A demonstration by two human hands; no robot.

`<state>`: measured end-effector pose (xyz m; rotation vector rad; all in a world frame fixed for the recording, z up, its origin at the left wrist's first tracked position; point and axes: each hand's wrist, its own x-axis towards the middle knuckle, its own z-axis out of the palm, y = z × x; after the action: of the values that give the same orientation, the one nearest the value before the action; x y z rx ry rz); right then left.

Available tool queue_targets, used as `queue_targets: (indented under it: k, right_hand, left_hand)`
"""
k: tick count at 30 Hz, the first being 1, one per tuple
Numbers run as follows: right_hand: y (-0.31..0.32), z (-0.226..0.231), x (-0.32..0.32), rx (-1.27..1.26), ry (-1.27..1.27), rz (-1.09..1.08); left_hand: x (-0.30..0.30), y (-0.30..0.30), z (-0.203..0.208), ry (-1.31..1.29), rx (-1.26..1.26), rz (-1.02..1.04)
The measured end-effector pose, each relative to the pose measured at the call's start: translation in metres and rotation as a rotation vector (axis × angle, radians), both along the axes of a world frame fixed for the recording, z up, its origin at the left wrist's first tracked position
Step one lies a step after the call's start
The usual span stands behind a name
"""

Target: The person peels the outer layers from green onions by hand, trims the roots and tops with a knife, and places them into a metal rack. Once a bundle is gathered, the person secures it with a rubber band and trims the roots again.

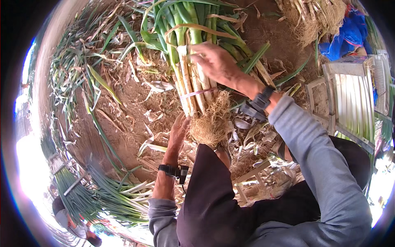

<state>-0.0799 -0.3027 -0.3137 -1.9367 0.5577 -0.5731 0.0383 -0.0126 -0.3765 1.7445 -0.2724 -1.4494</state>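
Note:
A bundle of leeks (190, 88), or large green onions, lies ahead of my knee, its green leaves pointing away. A pinkish band (198, 93) goes round the pale stalks. The root tuft (210, 125) is brown and shaggy, nearest me. My left hand (179, 131) grips the bundle low on its left side, with some fingers hidden behind the stalks. Over the upper stalks is my right hand (216, 64), slightly blurred. Its fingertips reach the stalks beside a loose pale strip (182, 51), and whether they pinch anything is unclear.
Loose green leaves and dry husks (154, 86) litter the brown ground. Another rooted bundle (312, 18) lies at the far right by a blue cloth (349, 35). Trimmed white stalks (354, 101) fill a metal-framed rack at right. More green onions (119, 193) and another person (74, 222) are at lower left.

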Motion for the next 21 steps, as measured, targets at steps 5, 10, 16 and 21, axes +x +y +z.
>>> queue_targets:
  k: [5,10,16,21]
  right_hand:
    - [0.044,-0.029,-0.055,0.271,0.355,-0.16]
    - [0.072,-0.023,-0.074,0.653,0.154,-0.015]
    - [0.045,0.024,-0.086,0.303,0.373,-0.047]
    - [0.015,0.049,-0.086,-0.009,0.661,0.269]
  left_hand:
    - [-0.009,0.001,-0.012,-0.037,-0.064,0.025]
    - [-0.03,-0.023,-0.005,-0.024,-0.022,-0.01]
    - [-0.067,-0.035,-0.01,0.428,-0.335,0.15]
    - [-0.052,-0.035,-0.063,-0.11,-0.339,-0.504]
